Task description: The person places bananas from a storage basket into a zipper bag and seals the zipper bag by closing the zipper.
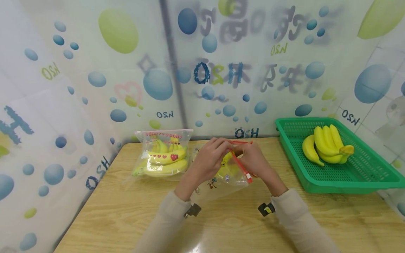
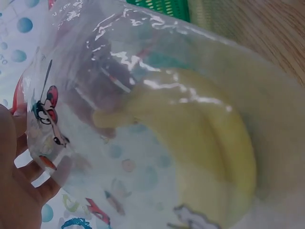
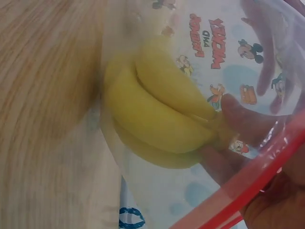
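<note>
A clear zip bag (image 1: 218, 186) with a red zip strip and cartoon prints lies over the table's middle, its mouth parted. My left hand (image 1: 207, 156) holds the bag by the rim of its mouth; in the left wrist view its fingers (image 2: 35, 174) curl at the plastic's edge. My right hand (image 1: 254, 160) reaches past the red strip (image 3: 267, 176) into the bag. There its thumb and fingers pinch the stem of a bunch of yellow bananas (image 3: 152, 109). Through the plastic, the bunch (image 2: 214, 138) looks hazy in the left wrist view.
Another zip bag (image 1: 142, 140) with bananas in it stands at the back left. A green basket (image 1: 289, 154) on the right holds more bananas (image 1: 329, 144). Behind the wooden table (image 1: 120, 214) hangs a patterned curtain (image 1: 126, 66).
</note>
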`<move>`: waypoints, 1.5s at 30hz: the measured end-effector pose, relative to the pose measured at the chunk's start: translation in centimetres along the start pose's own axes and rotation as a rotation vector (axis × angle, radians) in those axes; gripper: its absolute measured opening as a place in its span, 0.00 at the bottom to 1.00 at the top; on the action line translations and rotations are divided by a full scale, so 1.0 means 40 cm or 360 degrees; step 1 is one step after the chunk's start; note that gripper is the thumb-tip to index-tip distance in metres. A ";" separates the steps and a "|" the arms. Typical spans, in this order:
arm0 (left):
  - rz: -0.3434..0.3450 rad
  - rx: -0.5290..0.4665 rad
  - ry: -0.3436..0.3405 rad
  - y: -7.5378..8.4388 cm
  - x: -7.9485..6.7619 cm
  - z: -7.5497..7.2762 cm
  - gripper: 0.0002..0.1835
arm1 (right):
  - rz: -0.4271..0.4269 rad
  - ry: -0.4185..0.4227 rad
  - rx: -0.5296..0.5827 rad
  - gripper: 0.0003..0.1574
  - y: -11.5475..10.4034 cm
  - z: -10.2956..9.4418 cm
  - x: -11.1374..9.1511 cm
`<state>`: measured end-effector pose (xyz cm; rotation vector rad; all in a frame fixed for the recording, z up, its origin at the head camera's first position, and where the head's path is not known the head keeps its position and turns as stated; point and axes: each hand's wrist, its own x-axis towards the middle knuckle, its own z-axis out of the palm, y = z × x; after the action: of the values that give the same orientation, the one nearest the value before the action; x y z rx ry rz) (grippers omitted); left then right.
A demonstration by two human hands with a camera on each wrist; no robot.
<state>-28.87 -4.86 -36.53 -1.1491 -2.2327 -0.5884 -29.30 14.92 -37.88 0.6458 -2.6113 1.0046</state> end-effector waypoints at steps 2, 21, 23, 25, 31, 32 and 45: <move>-0.0002 -0.0004 -0.0009 -0.001 0.000 0.000 0.12 | 0.0034 -0.0035 -0.0022 0.22 0.001 0.006 0.001; -0.0073 0.0063 -0.0067 -0.007 0.000 -0.001 0.07 | -0.0029 -0.0268 0.0296 0.19 0.017 -0.015 0.003; -0.0079 0.0078 -0.0065 -0.009 -0.001 0.000 0.08 | -0.0073 -0.0291 0.0365 0.19 0.021 -0.021 0.002; -0.0079 0.0089 -0.0053 -0.011 -0.002 0.001 0.08 | -0.0088 -0.0334 0.0458 0.18 0.024 -0.028 0.001; -0.0075 0.0129 -0.0008 -0.015 -0.004 0.000 0.09 | -0.0082 -0.0556 0.0724 0.17 0.031 -0.054 -0.001; -0.0071 0.0138 -0.0001 -0.015 -0.004 0.000 0.09 | -0.0092 -0.0601 0.0748 0.16 0.032 -0.057 -0.001; 0.0012 0.0192 0.0085 -0.011 0.000 0.004 0.08 | -0.0155 -0.0878 0.0785 0.08 0.058 -0.023 0.005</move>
<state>-29.26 -5.01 -36.70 -1.0686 -2.1862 -0.4690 -30.55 17.01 -38.46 1.3147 -2.7301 1.6544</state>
